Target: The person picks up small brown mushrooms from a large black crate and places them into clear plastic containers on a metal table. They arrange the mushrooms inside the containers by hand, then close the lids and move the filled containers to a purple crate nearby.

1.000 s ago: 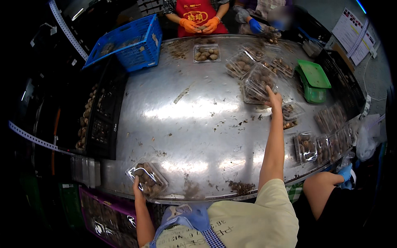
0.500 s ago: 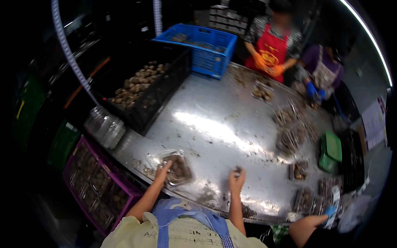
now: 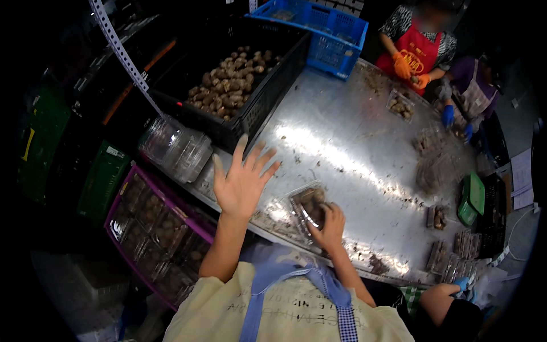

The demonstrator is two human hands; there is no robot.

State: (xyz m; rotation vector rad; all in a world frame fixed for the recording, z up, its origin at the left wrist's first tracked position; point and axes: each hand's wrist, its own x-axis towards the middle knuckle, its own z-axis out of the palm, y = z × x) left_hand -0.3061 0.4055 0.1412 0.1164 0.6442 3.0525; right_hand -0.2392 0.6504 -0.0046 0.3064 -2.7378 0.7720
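Note:
My left hand (image 3: 241, 185) is raised with its fingers spread and nothing in it, just short of the near corner of a black crate (image 3: 268, 88). Inside that crate lies a heap of small brown tubers, probably taro (image 3: 228, 82). On the metal table, close to my body, a clear plastic box (image 3: 298, 212) holds more brown tubers (image 3: 311, 200). My right hand (image 3: 330, 229) is closed over the right side of this box, with fingertips on its edge and tubers; whether a loose tuber is under the fingers is hidden.
Nested clear boxes (image 3: 179, 151) stand left of the black crate, above a purple crate (image 3: 162, 199) of filled boxes. A blue crate (image 3: 336, 48) is at the back. Two co-workers in aprons work at the far right, near filled boxes (image 3: 436, 171) and a green container (image 3: 472, 199).
My left hand has let go of the box and lifted up toward the black crate. My right hand has moved from the bare table onto the box. The view has shifted.

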